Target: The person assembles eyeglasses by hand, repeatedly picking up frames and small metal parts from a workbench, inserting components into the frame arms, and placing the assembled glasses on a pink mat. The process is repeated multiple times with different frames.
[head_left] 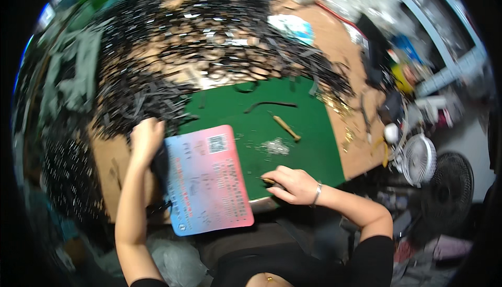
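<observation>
Hands well apart: right hand (294, 183) clamped on a small tool (268, 181) at the green mat's (314, 130) near edge, left hand (147, 136) at the black strips (149, 96) (can't tell if it grips one). Looks like strip handling; next move calls for clearance around the printed card (209, 182) between the hands. Silver bits (275, 147) and wooden-handled tool (286, 128) clutter the mat
</observation>
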`<state>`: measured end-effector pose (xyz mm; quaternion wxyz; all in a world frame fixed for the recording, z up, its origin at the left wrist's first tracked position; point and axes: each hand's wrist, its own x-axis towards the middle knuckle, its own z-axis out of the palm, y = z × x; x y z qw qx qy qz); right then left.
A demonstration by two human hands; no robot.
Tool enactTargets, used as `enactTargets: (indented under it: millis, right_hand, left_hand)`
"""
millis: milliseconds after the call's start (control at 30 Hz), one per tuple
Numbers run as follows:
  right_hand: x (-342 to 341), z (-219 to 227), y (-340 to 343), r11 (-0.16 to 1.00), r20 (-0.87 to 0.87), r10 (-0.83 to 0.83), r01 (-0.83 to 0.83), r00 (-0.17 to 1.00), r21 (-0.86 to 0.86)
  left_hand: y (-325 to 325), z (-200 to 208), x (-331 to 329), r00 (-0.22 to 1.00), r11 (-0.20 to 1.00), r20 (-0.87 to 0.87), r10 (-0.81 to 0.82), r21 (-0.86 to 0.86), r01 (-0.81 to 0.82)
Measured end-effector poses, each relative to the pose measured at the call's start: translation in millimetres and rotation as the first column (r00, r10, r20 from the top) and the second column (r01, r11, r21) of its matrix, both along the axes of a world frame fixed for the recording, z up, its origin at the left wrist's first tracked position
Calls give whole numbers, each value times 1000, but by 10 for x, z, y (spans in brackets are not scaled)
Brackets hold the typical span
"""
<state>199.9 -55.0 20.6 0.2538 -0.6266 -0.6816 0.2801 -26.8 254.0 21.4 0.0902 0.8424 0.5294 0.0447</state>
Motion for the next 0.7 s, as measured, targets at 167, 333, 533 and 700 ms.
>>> enactTargets:
  millis: [167,333,533,700]
  right_hand:
    - [196,77,-69,988,-146,-138,125,980,-91]
    - [807,164,-16,830,160,-528,546,834,-111]
    - [1551,-27,509,764,800,-449,635,399,112]
    - [1690,-27,475,789,755,-441,610,485,70]
  left_hand:
    - [-132,351,-81,789,981,600,-128,-40,190]
    - [-1179,748,-211,660,848,728,185,-458,267]
    - [-1786,582,-60,647,729,732,212,-559,394]
    - [-1949,499,-39,515,560,680,522,-729,394]
